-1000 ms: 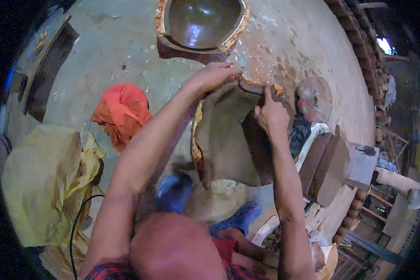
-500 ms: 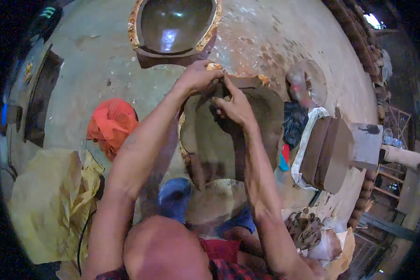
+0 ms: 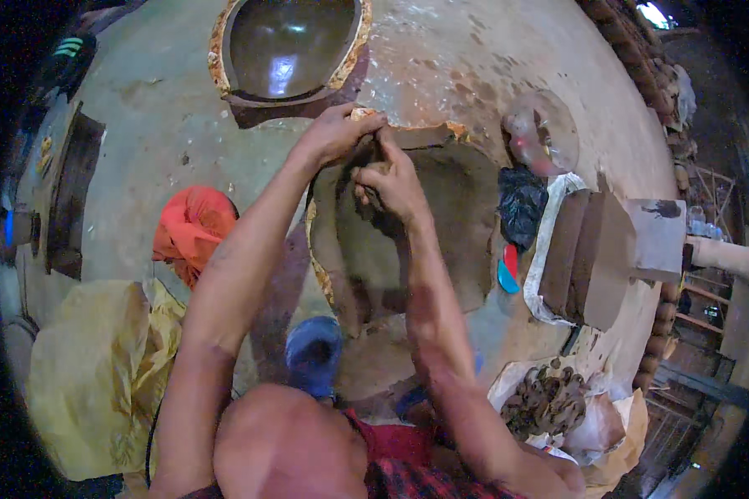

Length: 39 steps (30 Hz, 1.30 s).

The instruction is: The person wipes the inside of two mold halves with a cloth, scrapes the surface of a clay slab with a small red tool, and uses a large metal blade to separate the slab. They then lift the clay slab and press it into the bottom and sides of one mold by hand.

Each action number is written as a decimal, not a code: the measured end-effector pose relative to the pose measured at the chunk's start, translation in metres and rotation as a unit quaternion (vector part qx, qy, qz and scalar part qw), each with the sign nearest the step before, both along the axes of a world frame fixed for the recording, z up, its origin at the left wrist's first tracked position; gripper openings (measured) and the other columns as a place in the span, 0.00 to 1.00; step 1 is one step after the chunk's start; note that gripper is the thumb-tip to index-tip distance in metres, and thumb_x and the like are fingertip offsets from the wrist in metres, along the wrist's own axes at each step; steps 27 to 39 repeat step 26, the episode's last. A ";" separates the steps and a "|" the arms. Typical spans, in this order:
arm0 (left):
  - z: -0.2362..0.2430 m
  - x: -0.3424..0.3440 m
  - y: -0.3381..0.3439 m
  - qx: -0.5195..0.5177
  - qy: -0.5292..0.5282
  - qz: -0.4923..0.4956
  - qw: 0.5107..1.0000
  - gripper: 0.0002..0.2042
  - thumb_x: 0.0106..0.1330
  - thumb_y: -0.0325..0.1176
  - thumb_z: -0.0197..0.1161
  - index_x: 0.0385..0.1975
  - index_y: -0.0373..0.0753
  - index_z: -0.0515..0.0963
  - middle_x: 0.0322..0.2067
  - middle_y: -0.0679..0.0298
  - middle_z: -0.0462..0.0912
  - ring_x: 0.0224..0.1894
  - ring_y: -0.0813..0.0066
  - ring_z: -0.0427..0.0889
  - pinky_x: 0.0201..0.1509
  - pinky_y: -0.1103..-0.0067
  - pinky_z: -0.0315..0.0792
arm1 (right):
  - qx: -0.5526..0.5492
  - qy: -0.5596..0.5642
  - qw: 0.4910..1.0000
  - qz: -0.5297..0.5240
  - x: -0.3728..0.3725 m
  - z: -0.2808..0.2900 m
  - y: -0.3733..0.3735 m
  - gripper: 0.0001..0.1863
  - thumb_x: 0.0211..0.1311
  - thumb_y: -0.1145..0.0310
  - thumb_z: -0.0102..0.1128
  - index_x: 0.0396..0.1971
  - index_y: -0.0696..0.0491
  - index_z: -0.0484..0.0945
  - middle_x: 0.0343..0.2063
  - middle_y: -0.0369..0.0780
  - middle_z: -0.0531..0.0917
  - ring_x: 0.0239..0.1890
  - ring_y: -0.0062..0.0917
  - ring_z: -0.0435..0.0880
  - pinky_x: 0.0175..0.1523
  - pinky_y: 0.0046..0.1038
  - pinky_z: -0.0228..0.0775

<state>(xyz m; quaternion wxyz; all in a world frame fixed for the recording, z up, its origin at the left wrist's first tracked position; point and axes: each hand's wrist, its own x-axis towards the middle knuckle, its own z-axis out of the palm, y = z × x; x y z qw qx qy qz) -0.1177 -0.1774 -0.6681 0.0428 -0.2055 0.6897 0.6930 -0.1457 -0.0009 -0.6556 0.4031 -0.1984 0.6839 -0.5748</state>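
Before me lies a wide mould lined with grey-brown wet clay [image 3: 453,224], its crusty orange-white rim [image 3: 321,274] showing along the left side. My left hand [image 3: 334,137] is closed over the mould's far-left corner, thumb and fingers gripping the edge. Beside it, my right hand [image 3: 395,185] reaches inside the mould. Its index finger points up against the clay at that same corner, close to the left thumb. The other right fingers curl inward, and what they hold, if anything, is hidden.
A second clay-lined mould [image 3: 291,50] stands beyond. Left are a red-orange bundle [image 3: 193,229] and yellowish sheeting [image 3: 91,374]. Right are a black plastic bag [image 3: 522,206], red and blue pieces [image 3: 508,274], a stacked clay block [image 3: 587,258] and a heap of clay scraps [image 3: 549,401].
The view has shifted a little, so the mould and both hands sit further left. Both hands stay at the same corner, with the right fingers slightly repositioned.
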 end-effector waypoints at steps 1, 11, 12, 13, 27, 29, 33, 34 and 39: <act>0.000 0.002 0.003 -0.008 0.002 0.009 1.000 0.30 0.71 0.58 0.64 0.60 0.38 0.80 0.52 0.62 0.86 0.52 0.70 0.83 0.59 0.72 0.76 | -0.047 0.038 0.997 -0.047 0.002 0.003 0.006 0.46 0.64 0.77 0.64 0.80 0.49 0.52 0.20 0.36 0.82 0.20 0.19 0.80 0.26 0.23 0.73; -0.014 0.000 -0.003 -0.060 0.025 -0.001 0.998 0.29 0.73 0.57 0.62 0.61 0.38 0.79 0.54 0.62 0.85 0.57 0.70 0.80 0.66 0.72 0.71 | 0.277 0.466 0.834 -0.107 -0.039 0.015 0.048 0.18 0.74 0.56 0.58 0.50 0.55 0.81 0.30 0.52 0.88 0.32 0.50 0.87 0.41 0.47 0.79; -0.014 -0.002 -0.003 -0.068 0.045 -0.006 0.997 0.28 0.73 0.55 0.62 0.60 0.38 0.80 0.54 0.62 0.85 0.57 0.71 0.80 0.65 0.72 0.72 | 0.351 0.502 0.789 -0.047 -0.043 0.023 0.044 0.18 0.73 0.57 0.57 0.51 0.55 0.81 0.33 0.55 0.88 0.36 0.56 0.87 0.44 0.52 0.79; -0.015 -0.001 -0.002 -0.068 0.045 -0.007 0.997 0.28 0.73 0.55 0.62 0.60 0.38 0.80 0.54 0.62 0.85 0.57 0.71 0.80 0.65 0.72 0.72 | 0.343 0.490 0.801 -0.034 -0.043 0.027 0.038 0.22 0.71 0.59 0.56 0.60 0.52 0.77 0.37 0.57 0.87 0.40 0.56 0.88 0.48 0.57 0.79; -0.026 0.023 -0.011 -0.092 0.003 0.076 0.993 0.34 0.66 0.52 0.69 0.67 0.38 0.74 0.63 0.48 0.81 0.66 0.55 0.79 0.70 0.68 0.69 | 0.059 0.060 0.994 0.076 0.004 -0.001 -0.010 0.47 0.64 0.78 0.53 0.82 0.43 0.47 0.21 0.38 0.83 0.19 0.21 0.80 0.28 0.26 0.75; -0.026 0.023 -0.011 -0.092 0.003 0.076 0.993 0.34 0.66 0.52 0.69 0.67 0.38 0.74 0.63 0.48 0.81 0.66 0.55 0.79 0.70 0.68 0.69 | 0.059 0.060 0.994 0.076 0.004 -0.001 -0.010 0.47 0.64 0.78 0.53 0.82 0.43 0.47 0.21 0.38 0.83 0.19 0.21 0.80 0.28 0.26 0.75; -0.026 0.023 -0.011 -0.092 0.003 0.076 0.993 0.34 0.66 0.52 0.69 0.67 0.38 0.74 0.63 0.48 0.81 0.66 0.55 0.79 0.70 0.68 0.69 | 0.059 0.060 0.994 0.076 0.004 -0.001 -0.010 0.47 0.64 0.78 0.53 0.82 0.43 0.47 0.21 0.38 0.83 0.19 0.21 0.80 0.28 0.26 0.75; -0.026 0.023 -0.011 -0.092 0.003 0.076 0.993 0.34 0.66 0.52 0.69 0.67 0.38 0.74 0.63 0.48 0.81 0.66 0.55 0.79 0.70 0.68 0.69 | 0.059 0.060 0.994 0.076 0.004 -0.001 -0.010 0.47 0.64 0.78 0.53 0.82 0.43 0.47 0.21 0.38 0.83 0.19 0.21 0.80 0.28 0.26 0.75; -0.026 0.023 -0.011 -0.092 0.003 0.076 0.993 0.34 0.66 0.52 0.69 0.67 0.38 0.74 0.63 0.48 0.81 0.66 0.55 0.79 0.70 0.68 0.69 | 0.059 0.060 0.994 0.076 0.004 -0.001 -0.010 0.47 0.64 0.78 0.53 0.82 0.43 0.47 0.21 0.38 0.83 0.19 0.21 0.80 0.28 0.26 0.75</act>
